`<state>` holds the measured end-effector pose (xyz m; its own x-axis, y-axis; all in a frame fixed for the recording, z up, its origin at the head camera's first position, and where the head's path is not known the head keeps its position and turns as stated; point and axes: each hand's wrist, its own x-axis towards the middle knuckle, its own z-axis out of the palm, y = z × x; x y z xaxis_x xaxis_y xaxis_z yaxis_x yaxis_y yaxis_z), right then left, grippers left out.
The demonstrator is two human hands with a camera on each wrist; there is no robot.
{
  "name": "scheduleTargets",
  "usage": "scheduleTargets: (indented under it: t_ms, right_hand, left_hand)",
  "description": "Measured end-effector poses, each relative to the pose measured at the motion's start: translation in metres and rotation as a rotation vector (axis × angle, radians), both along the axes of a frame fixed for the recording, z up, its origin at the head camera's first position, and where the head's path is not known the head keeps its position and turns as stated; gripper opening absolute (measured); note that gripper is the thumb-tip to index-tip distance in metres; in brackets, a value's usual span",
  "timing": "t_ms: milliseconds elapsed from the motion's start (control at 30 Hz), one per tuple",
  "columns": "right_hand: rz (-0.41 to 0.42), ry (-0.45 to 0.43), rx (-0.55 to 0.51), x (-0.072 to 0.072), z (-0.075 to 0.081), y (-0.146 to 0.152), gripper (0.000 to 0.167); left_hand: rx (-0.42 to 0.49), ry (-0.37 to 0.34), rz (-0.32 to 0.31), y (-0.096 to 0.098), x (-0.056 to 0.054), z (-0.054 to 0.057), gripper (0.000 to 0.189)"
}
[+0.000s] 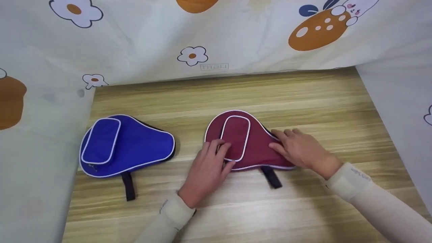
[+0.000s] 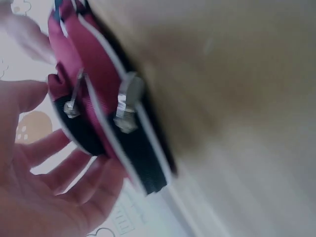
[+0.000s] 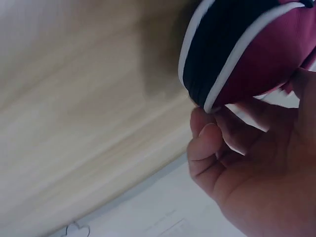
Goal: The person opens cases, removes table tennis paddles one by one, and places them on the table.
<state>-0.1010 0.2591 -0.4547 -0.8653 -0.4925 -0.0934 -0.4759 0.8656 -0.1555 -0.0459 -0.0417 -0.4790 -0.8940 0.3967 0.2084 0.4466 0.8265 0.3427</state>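
Observation:
A dark red table tennis paddle case with white piping lies flat on the wooden surface, its narrow end to the right. My left hand touches the wide end by the front pocket, its fingers loosely spread. In the left wrist view two metal zipper pulls hang at the case's black zipped edge, near the left fingers. Over the narrow end, my right hand rests with its fingertips at the far edge. Its outer fingers bend beside the case in the right wrist view.
A blue paddle case of the same shape lies to the left, with a black strap toward me. Another black strap sticks out from the red case. Patterned pale sheeting borders the wooden surface at the back and sides.

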Motion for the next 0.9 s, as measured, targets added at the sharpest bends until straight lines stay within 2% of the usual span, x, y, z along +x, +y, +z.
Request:
scheduleTargets:
  t_ms: [167,367,500,667,800,900]
  right_hand:
    - [-0.038,-0.098,-0.060,0.034,0.000,-0.009,0.066]
    - [-0.020,-0.119,-0.109,0.066,-0.003,-0.028,0.073]
    - [0.026,-0.094,-0.110,0.085,-0.001,-0.039,0.075]
    - [0.122,0.008,-0.085,0.104,-0.001,-0.051,0.078]
    - [0.179,0.078,-0.080,0.114,-0.005,-0.056,0.080]
    - [0.186,0.081,-0.084,0.114,-0.005,-0.057,0.079]
  left_hand:
    - [-0.063,-0.070,-0.073,-0.004,-0.015,0.013,0.056]
    - [-0.141,-0.076,-0.148,-0.001,-0.034,0.020,0.064]
    - [-0.180,-0.043,-0.192,0.003,-0.044,0.022,0.063]
    - [-0.188,-0.005,-0.249,0.006,-0.053,0.022,0.047]
    - [-0.185,-0.040,-0.286,0.008,-0.056,0.023,0.039]
    - [-0.194,-0.078,-0.281,0.010,-0.055,0.026,0.039]
